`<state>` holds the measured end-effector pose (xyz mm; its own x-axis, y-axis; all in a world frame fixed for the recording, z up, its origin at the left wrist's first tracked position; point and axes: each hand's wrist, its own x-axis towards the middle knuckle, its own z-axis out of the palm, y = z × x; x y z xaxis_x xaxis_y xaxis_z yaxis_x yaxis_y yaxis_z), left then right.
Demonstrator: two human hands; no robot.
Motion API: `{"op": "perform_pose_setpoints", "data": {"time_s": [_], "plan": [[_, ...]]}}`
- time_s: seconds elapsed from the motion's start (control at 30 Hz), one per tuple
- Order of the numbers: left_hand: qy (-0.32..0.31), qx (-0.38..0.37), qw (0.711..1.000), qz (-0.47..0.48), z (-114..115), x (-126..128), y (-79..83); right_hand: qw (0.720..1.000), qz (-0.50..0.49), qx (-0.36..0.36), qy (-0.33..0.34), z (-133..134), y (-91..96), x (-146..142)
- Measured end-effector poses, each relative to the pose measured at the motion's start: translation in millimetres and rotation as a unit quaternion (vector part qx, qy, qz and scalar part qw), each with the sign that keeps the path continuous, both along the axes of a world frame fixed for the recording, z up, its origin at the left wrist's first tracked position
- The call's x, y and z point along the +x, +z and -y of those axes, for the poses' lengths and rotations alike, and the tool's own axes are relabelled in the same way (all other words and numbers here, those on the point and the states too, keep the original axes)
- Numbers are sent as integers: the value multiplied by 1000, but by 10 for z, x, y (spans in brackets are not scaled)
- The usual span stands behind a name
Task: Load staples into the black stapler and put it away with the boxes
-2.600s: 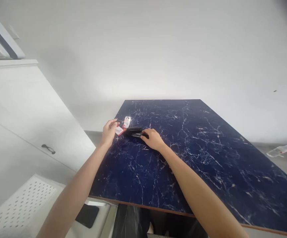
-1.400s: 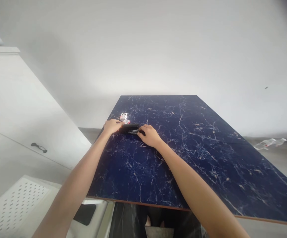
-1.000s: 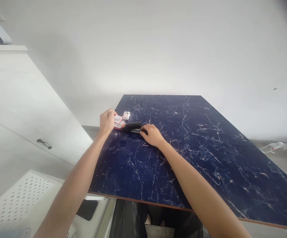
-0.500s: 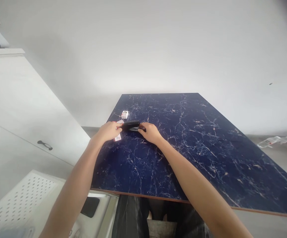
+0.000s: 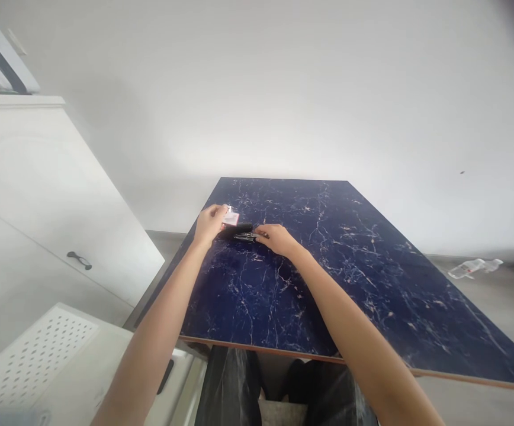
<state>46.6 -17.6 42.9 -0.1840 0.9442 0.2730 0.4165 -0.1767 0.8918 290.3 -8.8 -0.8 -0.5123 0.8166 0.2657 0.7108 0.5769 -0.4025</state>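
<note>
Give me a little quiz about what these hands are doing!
1. True or false: the right hand touches the black stapler.
2. What does the left hand hold: A a small box, B a cup, C a pen?
3. Fill in: the table is dark ____.
Key: 1 true; 2 A; 3 blue.

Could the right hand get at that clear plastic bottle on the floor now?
Probably not: the right hand is at the black stapler, and the clear plastic bottle lies beyond the dark blue marbled table.
</note>
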Motion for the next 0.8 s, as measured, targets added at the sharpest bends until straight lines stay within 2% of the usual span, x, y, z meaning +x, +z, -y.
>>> {"op": "perform_pose_setpoints", "data": {"time_s": [0.1,0.23,0.33,0.63,0.73,0.8], "plan": [[12,7,992,125,-76,200,-137,995,82,34,34,16,109,24],[-48,13,981,189,-89,297,-235,986,150,42,58,-28,237,-30],[-72,3,977,201,-70,281,-245,986,153,24,61,-67,298,-29],[-46,13,991,123,-10,356,-373,983,171,14,66,-33,330,31],[-67,10,987,149,20,411,-374,990,135,-10,41,-81,333,38],[-83,13,980,180,41,432,-358,998,56,-21,6,-88,308,85]]}}
